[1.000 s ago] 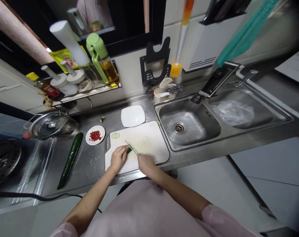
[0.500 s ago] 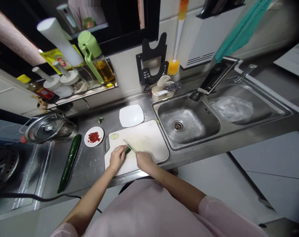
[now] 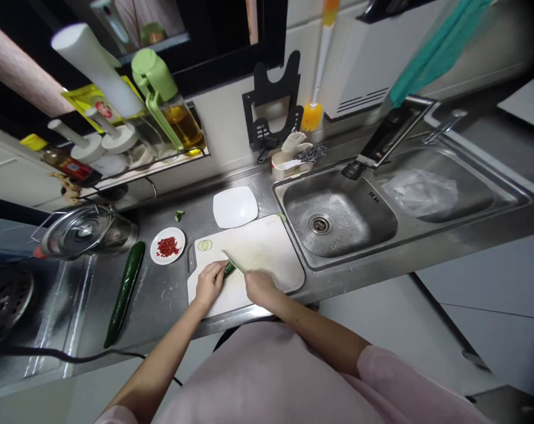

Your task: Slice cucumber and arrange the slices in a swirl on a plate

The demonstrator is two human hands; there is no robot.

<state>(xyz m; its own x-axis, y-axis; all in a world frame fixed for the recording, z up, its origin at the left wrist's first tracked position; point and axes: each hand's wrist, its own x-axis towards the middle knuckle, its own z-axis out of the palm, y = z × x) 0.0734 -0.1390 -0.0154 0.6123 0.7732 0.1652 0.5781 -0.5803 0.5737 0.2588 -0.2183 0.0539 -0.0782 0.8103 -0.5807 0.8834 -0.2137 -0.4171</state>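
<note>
On the white cutting board [image 3: 271, 247] my left hand [image 3: 209, 281] is closed over a piece of cucumber [image 3: 229, 269], most of it hidden under the fingers. My right hand [image 3: 260, 287] grips the handle of a knife [image 3: 234, 265], whose blade lies across the cucumber just right of my left fingertips. Thin pale cucumber slices [image 3: 205, 245] overlap near the board's upper left corner. A whole cucumber [image 3: 124, 294] rests on the steel counter to the left. Behind the board stands a white square plate [image 3: 235, 207].
A small plate [image 3: 153, 250] of chopped red bits sits left of the board, with cucumber ends [image 3: 179, 215] behind it. The sink [image 3: 341, 218] adjoins the board's right side. A steel pot [image 3: 90, 232] and a stove burner [image 3: 6, 300] are at far left; bottles and jars fill a shelf [image 3: 161, 168].
The view has shifted slightly. The knife and my right hand have moved a little relative to the cucumber; my left hand keeps its hold.
</note>
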